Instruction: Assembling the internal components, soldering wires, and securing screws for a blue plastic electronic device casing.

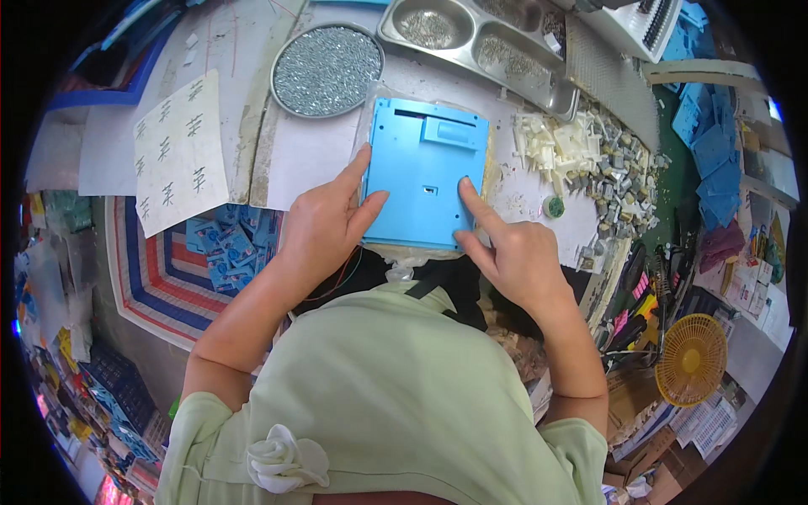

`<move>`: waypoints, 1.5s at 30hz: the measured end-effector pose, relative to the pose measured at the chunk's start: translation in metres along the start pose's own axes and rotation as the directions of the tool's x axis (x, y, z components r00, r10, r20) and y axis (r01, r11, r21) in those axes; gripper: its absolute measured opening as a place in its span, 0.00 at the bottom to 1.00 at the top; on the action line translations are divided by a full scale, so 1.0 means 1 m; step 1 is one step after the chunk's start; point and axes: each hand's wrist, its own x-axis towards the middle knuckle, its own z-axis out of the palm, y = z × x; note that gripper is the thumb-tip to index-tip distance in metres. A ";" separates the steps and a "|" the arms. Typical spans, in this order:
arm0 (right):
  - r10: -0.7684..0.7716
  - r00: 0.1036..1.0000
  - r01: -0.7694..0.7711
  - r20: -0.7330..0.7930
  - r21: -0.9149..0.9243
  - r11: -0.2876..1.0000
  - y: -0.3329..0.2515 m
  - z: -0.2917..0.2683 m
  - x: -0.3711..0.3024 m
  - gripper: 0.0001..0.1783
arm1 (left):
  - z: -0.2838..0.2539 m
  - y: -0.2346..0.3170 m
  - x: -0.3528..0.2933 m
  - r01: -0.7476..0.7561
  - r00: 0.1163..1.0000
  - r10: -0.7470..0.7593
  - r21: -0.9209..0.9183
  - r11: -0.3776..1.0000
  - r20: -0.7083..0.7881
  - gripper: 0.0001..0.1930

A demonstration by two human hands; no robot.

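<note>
A flat light-blue plastic panel (404,181) lies before me on a cloudy plastic-wrapped pad. It has a long slot near the top, a raised rectangular part, a small central cutout and holes near its edges. My left hand (326,220) grips the left edge, index finger along the side and thumb by the lower left. At the right edge, my right hand (520,252) has its index fingertip beside a hole and its thumb near the lower corner. The other fingers of that hand are curled and partly hidden.
Beyond the panel stand a round dish of small metal screws (328,69) and a metal compartment tray (467,38) of small parts. White plastic pieces (560,147) and small grey-metal parts (623,181) heap at right, near a green roll (553,206). A yellow fan (692,360) stands lower right.
</note>
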 end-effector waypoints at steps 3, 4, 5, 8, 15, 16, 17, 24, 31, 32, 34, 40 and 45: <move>-0.036 0.995 0.045 0.097 -0.093 0.995 -0.004 -0.023 0.009 0.32 | -0.033 -0.017 0.022 0.003 0.988 0.019 -0.144 0.990 0.151 0.24; -0.056 0.990 0.072 0.130 -0.124 0.990 -0.007 -0.031 0.014 0.32 | -0.045 -0.026 0.034 0.022 0.978 0.022 -0.208 0.978 0.207 0.22; -0.101 0.984 0.124 0.149 -0.155 0.980 -0.008 -0.041 0.022 0.28 | -0.052 -0.035 0.053 -0.129 0.990 0.128 -0.013 0.992 -0.050 0.13; -0.271 0.931 0.306 0.243 -0.118 0.945 -0.007 -0.066 0.059 0.17 | -0.073 -0.052 0.095 -0.155 0.887 0.315 0.425 0.892 -0.339 0.07; -0.576 0.779 0.501 -0.248 -0.306 0.809 -0.009 0.001 0.236 0.06 | -0.061 -0.062 0.120 -0.137 0.930 0.284 0.499 0.856 -0.232 0.06; -0.587 0.790 0.481 -0.178 -0.414 0.773 -0.016 0.009 0.248 0.06 | -0.062 -0.065 0.118 -0.140 0.920 0.293 0.482 0.865 -0.258 0.06; -0.587 0.795 0.489 -0.151 -0.413 0.768 -0.020 0.011 0.254 0.06 | -0.063 -0.069 0.118 -0.159 0.901 0.325 0.480 0.863 -0.287 0.06; -0.544 0.831 0.463 -0.112 -0.403 0.790 -0.027 0.011 0.266 0.06 | -0.054 -0.038 0.098 -0.195 0.940 0.198 0.036 0.980 -0.278 0.07; -0.586 0.791 0.480 -0.178 -0.414 0.774 -0.022 0.015 0.270 0.08 | -0.019 -0.014 0.079 -0.295 0.947 0.292 -0.007 0.955 -0.138 0.08; -0.590 0.789 0.483 -0.173 -0.418 0.769 -0.021 0.014 0.270 0.08 | -0.016 -0.014 0.080 -0.333 0.926 0.340 0.070 0.940 -0.162 0.08; -0.593 0.788 0.486 -0.166 -0.424 0.765 -0.019 0.013 0.269 0.09 | -0.013 -0.006 0.082 -0.366 0.903 0.400 0.207 0.907 -0.157 0.08; -0.549 0.835 0.473 -0.032 -0.470 0.746 -0.029 0.012 0.277 0.07 | -0.035 -0.001 0.082 -0.242 0.970 0.245 0.127 0.962 -0.003 0.09; -0.556 0.831 0.480 -0.026 -0.473 0.739 -0.035 0.009 0.282 0.07 | -0.067 -0.043 0.108 -0.143 0.902 0.353 0.599 0.788 -0.250 0.08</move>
